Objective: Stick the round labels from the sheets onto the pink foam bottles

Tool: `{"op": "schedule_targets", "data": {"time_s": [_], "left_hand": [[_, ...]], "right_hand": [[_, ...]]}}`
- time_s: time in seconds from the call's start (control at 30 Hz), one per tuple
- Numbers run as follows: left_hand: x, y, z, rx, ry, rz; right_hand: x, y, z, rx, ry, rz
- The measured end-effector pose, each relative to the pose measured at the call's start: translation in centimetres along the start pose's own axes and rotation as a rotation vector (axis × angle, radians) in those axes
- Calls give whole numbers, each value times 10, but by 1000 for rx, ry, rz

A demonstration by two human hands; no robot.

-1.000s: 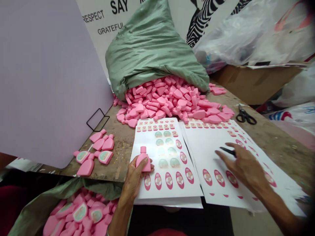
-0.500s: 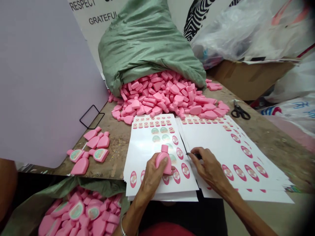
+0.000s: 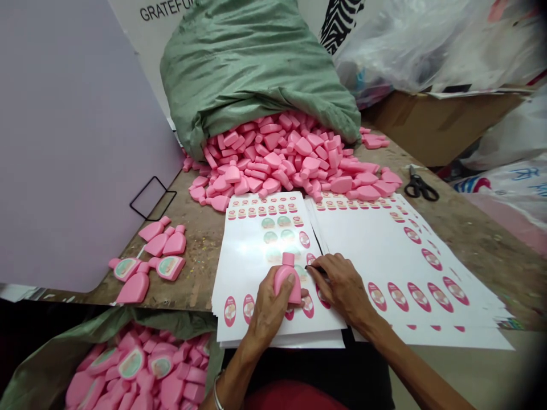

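Observation:
My left hand (image 3: 268, 313) is closed around a small pink plastic bottle (image 3: 282, 275), cap upward and with no label on the side I see. Beneath it lies the left stack of sticker sheets (image 3: 241, 256), with green labels (image 3: 284, 221) in the middle and pink oval ones (image 3: 229, 311) along the edges. My right hand (image 3: 342, 285) pinches a slim black tool (image 3: 311, 267), its tip close to a green label right of the bottle. Most of the tool is hidden by the fingers, so its kind does not show.
A green sack (image 3: 260, 62) spills a heap of pink bottles (image 3: 273, 159) behind the sheets. Scissors (image 3: 421, 187) lie at right, beside another sheet stack (image 3: 354, 239). Several bottles (image 3: 133, 288) and a black wire stand (image 3: 152, 199) are at left. An open sack (image 3: 38, 364) below holds more bottles.
My right hand has moved left with the black tool, from the gap between the stacks to over the left sheet near the bottle. The left hand keeps its hold; the view has shifted slightly.

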State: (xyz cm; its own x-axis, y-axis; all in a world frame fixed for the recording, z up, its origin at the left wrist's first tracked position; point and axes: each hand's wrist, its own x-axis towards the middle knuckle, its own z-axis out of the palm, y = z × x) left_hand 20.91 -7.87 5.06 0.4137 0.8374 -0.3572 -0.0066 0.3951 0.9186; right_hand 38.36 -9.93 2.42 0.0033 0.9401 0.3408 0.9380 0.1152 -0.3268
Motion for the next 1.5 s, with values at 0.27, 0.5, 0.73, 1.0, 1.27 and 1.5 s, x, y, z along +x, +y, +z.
{"op": "schedule_targets", "data": {"time_s": [0.27,0.5,0.73,1.0,1.27,1.5], "left_hand": [[1,0,-1,-61,-10,-18],[2,-2,-2,-135,-33,24],[1,0,-2,-164,-27,-1],[4,-3,-3,-171,-34,25],[1,2,-3,-192,-5,-4],[-6,8,0,-483,45,45]], "right_hand": [[-2,-2,3,67,88,-12],[-6,-6,2,-37,186,-120],[1,0,-2,-52,124,-25],[1,-3,5,167,50,63],[8,4,-21,649,-14,573],[1,-32,-37,685,21,472]]}}
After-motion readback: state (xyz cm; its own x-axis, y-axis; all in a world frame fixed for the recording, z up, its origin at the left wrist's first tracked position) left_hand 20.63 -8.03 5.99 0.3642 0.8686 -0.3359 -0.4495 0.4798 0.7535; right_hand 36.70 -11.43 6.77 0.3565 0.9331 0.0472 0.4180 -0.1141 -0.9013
